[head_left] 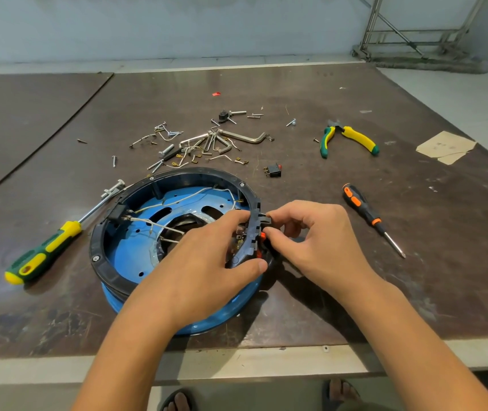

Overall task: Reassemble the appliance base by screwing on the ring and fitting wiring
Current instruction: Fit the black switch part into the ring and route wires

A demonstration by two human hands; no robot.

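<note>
The round blue appliance base [136, 256] lies on the brown table with a black ring [109, 271] on its rim and white wires [162, 203] crossing its inside. My left hand [207, 256] reaches over the base, thumb on the ring's near right edge, fingers inside by the wire terminals. My right hand [311, 232] pinches a black switch part with orange buttons [262, 237] set in the ring's right side.
A green-yellow screwdriver [44, 247] lies left of the base, an orange-black screwdriver [370, 215] to the right. Pliers [349, 137], hex keys [236, 137], loose screws and wire pieces [171, 146] and a spare switch [273, 170] lie behind. The table's front edge is near.
</note>
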